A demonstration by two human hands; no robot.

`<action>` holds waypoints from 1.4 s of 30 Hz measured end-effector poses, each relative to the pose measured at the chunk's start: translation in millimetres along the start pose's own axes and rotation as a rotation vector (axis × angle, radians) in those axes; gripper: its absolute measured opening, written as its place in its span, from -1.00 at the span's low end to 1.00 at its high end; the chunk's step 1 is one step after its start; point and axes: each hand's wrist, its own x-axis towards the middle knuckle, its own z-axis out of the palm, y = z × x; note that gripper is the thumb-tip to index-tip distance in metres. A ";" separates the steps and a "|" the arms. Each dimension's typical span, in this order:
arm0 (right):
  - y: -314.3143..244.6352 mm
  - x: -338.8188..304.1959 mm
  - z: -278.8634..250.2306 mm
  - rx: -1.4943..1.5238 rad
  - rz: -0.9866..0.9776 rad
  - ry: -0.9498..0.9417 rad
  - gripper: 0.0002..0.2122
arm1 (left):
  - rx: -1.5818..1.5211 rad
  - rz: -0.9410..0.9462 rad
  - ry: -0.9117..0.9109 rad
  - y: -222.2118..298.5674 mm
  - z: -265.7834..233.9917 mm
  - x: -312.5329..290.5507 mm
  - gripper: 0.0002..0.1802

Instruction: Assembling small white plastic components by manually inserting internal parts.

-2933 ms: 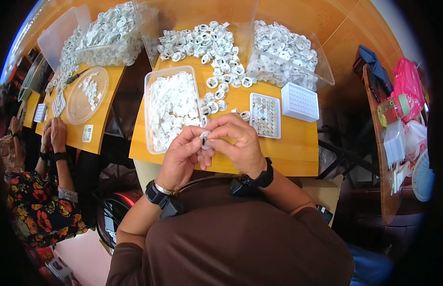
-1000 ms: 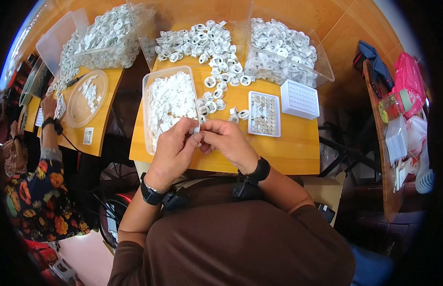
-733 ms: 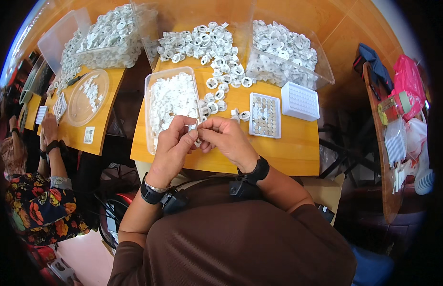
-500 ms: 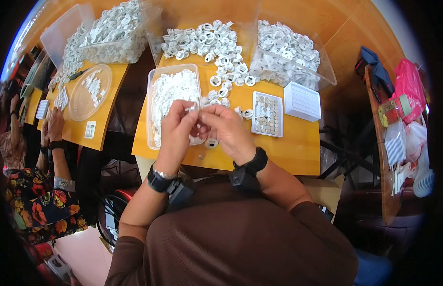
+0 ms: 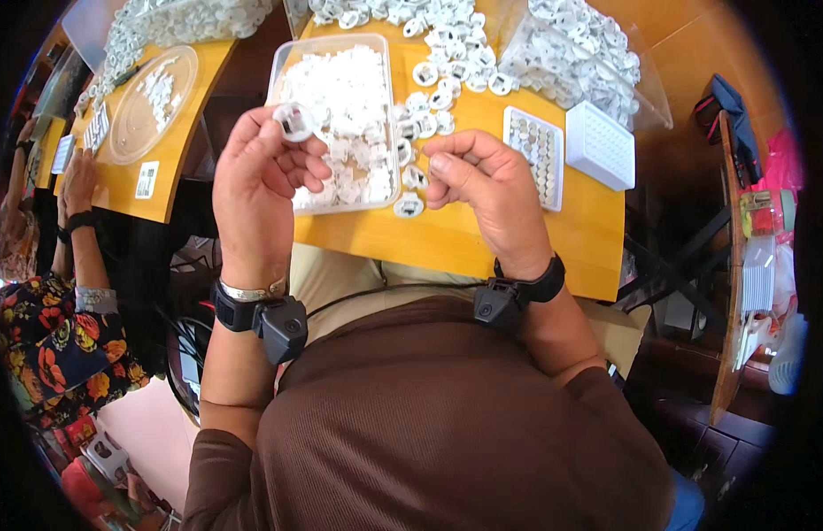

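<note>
An orange wooden surface point(image 5: 482, 239) fills the middle, and a second orange surface point(image 5: 194, 115) stands just to its left with a dark gap between them. On the far right a narrow wooden shelf point(image 5: 726, 292) carries bright packets and bottles, with dark metal legs point(image 5: 668, 265) and a dim floor point(image 5: 695, 425) beside it. At the left edge another person in a flowered sleeve point(image 5: 53, 336) sits at the second surface, and even light falls on everything.
</note>
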 end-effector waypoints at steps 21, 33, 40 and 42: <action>8.6 -49.7 48.1 -0.658 -0.861 -0.262 -0.92 | -0.491 -0.451 -0.012 -37.6 14.8 -84.3 -0.72; 53.7 -90.5 15.3 -1.001 -0.427 -0.583 -0.91 | -0.473 -0.279 -0.022 -18.1 -8.7 -98.9 -0.64; 118.8 -63.2 19.8 -1.284 -0.149 -0.807 -0.80 | -0.472 -0.250 -0.081 -12.5 -16.1 -112.4 -0.68; 126.1 -56.6 24.6 -1.509 -0.144 -0.854 -0.81 | -0.475 -0.238 -0.095 -12.7 -20.3 -115.5 -0.68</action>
